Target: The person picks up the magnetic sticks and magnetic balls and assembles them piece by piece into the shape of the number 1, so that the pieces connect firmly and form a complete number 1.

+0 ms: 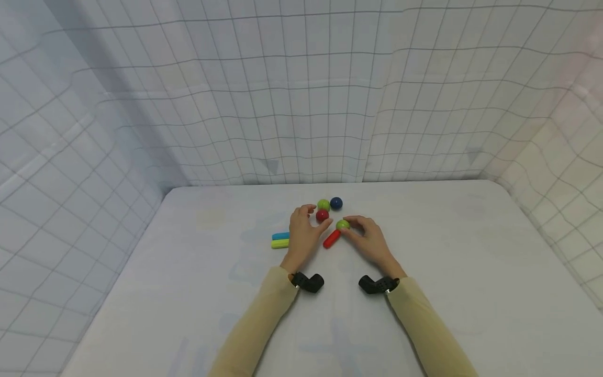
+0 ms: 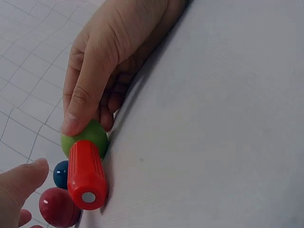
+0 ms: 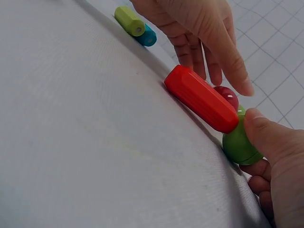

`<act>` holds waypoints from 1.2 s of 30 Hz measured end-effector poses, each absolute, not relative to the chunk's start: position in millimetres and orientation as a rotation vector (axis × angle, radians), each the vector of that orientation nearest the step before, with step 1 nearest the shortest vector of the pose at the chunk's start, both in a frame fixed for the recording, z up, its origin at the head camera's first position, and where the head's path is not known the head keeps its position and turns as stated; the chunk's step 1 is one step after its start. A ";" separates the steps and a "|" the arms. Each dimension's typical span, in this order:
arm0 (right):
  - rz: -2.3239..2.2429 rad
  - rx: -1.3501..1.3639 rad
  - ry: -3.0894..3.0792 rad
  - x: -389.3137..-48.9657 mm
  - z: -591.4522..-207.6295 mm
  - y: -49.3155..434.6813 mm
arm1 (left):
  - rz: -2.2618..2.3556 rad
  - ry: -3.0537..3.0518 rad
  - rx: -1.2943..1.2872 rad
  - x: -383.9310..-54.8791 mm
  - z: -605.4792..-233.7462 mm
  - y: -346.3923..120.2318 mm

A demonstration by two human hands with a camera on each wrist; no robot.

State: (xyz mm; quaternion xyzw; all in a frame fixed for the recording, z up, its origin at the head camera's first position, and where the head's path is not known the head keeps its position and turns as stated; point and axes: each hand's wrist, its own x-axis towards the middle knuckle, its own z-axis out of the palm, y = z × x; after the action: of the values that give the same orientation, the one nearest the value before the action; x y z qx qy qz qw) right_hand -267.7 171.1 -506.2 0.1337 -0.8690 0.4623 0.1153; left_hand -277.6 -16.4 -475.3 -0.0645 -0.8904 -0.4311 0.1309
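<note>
Between its thumb and fingers my right hand [image 1: 369, 240] pinches a green ball [image 1: 343, 224]. One end of a red ridged stick [image 1: 332, 239] meets that ball; its other end, with a silver disc, shows in the left wrist view [image 2: 88, 197]. My left hand [image 1: 303, 232] holds nothing, its thumb and fingers spread apart to the left of a dark red ball [image 1: 322, 215]. Right behind the red ball are a second green ball [image 1: 323, 204] and a dark blue ball [image 1: 336, 203].
A blue stick [image 1: 280, 236] and a yellow-green stick [image 1: 280, 244] lie side by side left of my left hand, partly hidden by it. Everything rests on a white-covered table [image 1: 188, 293]. Gridded white cloth [image 1: 301, 104] hangs behind and at both sides.
</note>
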 end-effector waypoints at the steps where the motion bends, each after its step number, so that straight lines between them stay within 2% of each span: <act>1: 1.349 0.396 -2.543 -267.3 -506.0 170.7 | -1.242 -2.595 -0.176 -278.2 -475.1 -16.0; 19: 1.355 0.413 -2.524 -267.7 -505.6 170.4 | -1.161 -2.676 -0.062 -289.4 -477.5 -6.8; 36: 1.361 0.388 -2.546 -265.8 -502.8 171.2 | -1.133 -2.652 -0.080 -290.6 -481.3 -4.7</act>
State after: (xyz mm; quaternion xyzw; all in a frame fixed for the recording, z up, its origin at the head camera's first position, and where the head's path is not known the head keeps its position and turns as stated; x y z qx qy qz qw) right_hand -265.8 171.2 -502.8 0.1324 -0.8684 0.4640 0.1140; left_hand -290.6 -4.7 -481.3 -0.0277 -0.9117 -0.3896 0.1276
